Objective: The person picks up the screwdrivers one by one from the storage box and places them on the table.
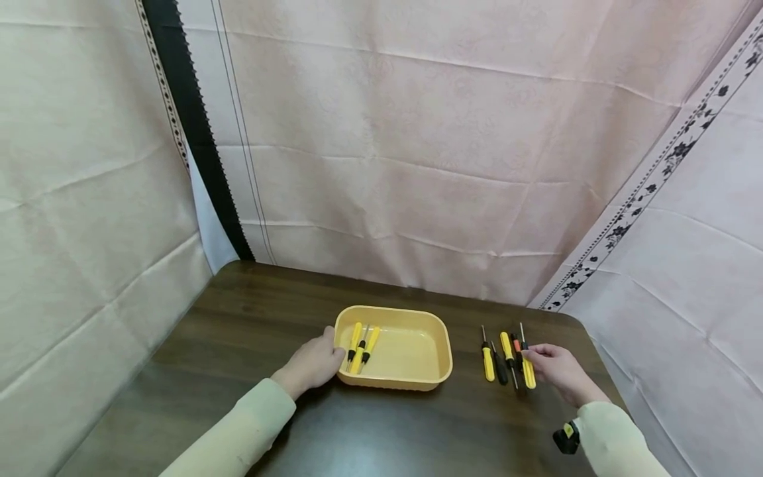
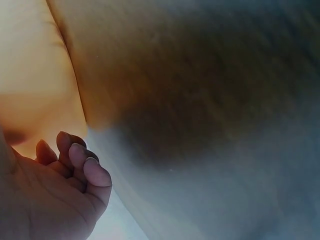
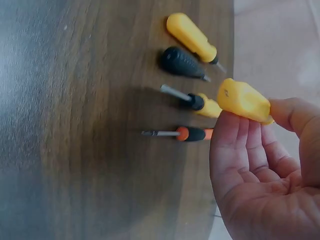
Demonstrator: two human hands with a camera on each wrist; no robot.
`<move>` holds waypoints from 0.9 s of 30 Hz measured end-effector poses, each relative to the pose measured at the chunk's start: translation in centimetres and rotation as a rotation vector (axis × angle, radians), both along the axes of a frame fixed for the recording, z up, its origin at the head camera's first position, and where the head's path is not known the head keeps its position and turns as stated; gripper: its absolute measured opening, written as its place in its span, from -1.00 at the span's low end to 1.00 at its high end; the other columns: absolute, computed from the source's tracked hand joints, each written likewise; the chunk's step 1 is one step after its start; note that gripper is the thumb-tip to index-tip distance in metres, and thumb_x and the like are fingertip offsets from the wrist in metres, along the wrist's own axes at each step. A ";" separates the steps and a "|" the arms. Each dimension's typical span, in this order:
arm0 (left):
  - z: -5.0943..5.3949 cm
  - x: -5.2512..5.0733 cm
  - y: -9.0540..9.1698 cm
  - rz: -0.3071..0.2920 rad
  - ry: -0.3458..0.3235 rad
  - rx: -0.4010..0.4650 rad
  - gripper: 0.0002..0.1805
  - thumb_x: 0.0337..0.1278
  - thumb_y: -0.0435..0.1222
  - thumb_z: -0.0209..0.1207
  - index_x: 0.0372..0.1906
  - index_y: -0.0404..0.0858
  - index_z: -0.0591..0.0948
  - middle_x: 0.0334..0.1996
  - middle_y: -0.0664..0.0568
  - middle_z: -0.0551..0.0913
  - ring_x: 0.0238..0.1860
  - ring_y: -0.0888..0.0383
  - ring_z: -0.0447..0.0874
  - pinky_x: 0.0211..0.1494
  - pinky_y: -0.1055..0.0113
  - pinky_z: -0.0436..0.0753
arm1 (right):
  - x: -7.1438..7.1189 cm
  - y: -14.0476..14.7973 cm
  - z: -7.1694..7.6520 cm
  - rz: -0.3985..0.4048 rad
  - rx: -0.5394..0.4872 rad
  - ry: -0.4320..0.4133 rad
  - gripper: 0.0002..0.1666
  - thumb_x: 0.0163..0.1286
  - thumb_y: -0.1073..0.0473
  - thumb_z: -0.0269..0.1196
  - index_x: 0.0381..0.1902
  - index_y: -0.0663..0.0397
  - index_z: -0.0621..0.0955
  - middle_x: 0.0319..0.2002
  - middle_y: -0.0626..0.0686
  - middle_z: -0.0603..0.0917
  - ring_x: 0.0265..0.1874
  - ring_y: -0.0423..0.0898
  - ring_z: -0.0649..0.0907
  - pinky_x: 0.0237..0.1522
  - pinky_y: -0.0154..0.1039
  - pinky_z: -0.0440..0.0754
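Observation:
My left hand [image 1: 316, 361] [image 2: 55, 195] holds the left end of a yellow tray [image 1: 411, 383] [image 2: 40, 70], its fingers bent against the outside; the thumb is not clearly seen in the left wrist view. Inside the tray, at its left, lie several yellow-and-black screwdrivers [image 1: 372, 341]. My right hand [image 1: 557, 368] [image 3: 270, 175] pinches the yellow handle of a screwdriver [image 1: 529, 376] [image 3: 242, 102] between thumb and fingers, its shaft pointing away in the head view. Just left of it lie several others: yellow-handled [image 1: 488, 366] [image 3: 190, 35], black [image 1: 499, 369] [image 3: 182, 62] and orange-and-black [image 1: 516, 344] [image 3: 192, 133].
The dark wooden table [image 1: 381, 430] has its far edge close behind the tray. Pale cloth [image 1: 387, 152] hangs behind and on both sides. A small black object with a yellow mark [image 1: 566, 438] is beside the right sleeve.

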State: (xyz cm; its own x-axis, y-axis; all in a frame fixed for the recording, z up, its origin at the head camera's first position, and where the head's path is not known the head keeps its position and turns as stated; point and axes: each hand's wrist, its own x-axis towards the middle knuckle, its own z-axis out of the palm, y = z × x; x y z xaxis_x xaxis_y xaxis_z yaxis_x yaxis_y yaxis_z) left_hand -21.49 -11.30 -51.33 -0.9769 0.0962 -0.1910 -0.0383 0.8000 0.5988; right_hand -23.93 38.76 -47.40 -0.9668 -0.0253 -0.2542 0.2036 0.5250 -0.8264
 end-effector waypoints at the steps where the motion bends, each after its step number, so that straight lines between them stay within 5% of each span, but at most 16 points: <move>1: 0.0 0.0 0.0 0.000 -0.004 0.000 -0.24 0.35 -0.07 -0.13 0.47 -0.43 0.01 0.20 -0.19 0.46 -0.21 0.11 0.49 -0.06 0.11 0.49 | 0.0 0.2 -0.2 0.000 0.007 -0.001 -0.36 0.43 -0.02 0.17 0.16 0.47 0.42 0.07 0.33 0.52 -0.15 -0.03 0.66 -0.14 -0.09 0.63; 10: -0.1 -0.2 0.0 0.000 0.002 0.024 -0.24 0.36 -0.08 -0.13 0.48 -0.42 -0.01 0.27 -0.21 0.40 -0.08 0.10 0.50 0.07 0.03 0.47 | -0.5 0.8 -1.0 -0.049 0.095 0.001 -0.44 0.44 0.01 0.16 0.12 0.45 0.47 -0.03 0.26 0.57 -0.24 -0.05 0.63 -0.16 -0.04 0.63; 27: -0.4 -0.4 -0.1 -0.027 0.032 0.017 -0.28 0.35 -0.09 -0.13 0.45 -0.43 0.06 0.14 -0.16 0.50 -0.22 0.15 0.50 -0.04 0.10 0.50 | -0.8 2.6 -2.4 -0.052 0.274 -0.001 -0.51 0.43 0.00 0.15 -0.02 0.40 0.55 -0.25 0.14 0.61 -0.39 -0.04 0.57 -0.35 -0.14 0.56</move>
State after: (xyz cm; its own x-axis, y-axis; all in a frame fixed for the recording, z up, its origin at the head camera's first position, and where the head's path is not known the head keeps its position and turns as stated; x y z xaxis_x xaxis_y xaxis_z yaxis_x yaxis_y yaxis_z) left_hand -21.92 -11.41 -51.75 -0.9794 0.1255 -0.1579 0.0025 0.7904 0.6126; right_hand -24.74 41.35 -49.84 -0.9648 0.0942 -0.2456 0.2367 0.7181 -0.6545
